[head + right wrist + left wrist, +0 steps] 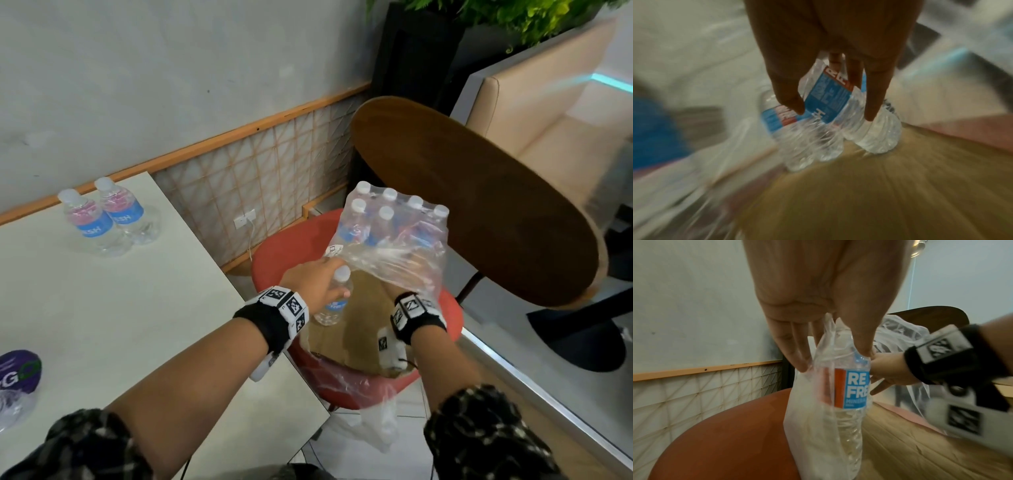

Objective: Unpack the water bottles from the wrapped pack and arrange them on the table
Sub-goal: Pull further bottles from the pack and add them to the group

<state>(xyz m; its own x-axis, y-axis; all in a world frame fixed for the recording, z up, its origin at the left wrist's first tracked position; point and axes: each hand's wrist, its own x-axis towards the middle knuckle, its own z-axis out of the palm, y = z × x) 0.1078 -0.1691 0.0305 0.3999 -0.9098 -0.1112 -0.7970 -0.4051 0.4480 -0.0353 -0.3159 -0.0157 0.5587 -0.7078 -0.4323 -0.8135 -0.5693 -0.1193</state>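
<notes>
Blue labels carry the only clear writing: on the bottle (851, 386) in our left hand (313, 279), the left wrist view reads "RE", "FRE" and "MINERA" in white beside an orange-red stripe. From the head we see only a sliver of that label, but there the two bottles (109, 219) standing on the white table (137, 325) show "ESH" and "FRESH". Our left thumb and fingers (793, 353) curl round the bottle's shoulder, with loose wrap (807, 410) draped down its side; it hangs upright over the cardboard (356, 329) on the red chair (284, 246).

The pack (394, 222) sits tilted at the chair's far side, six white caps showing through the film and a small white sticker at its near corner, unreadable. Our right hand (404, 291) is buried in the torn wrap in the head view. Only the blurred right wrist view shows its fingers (873, 97) spread down over the bottles in the pack; we cannot tell whether they grip. A purple bag (19, 370) lies at the table's left edge, showing "G".
</notes>
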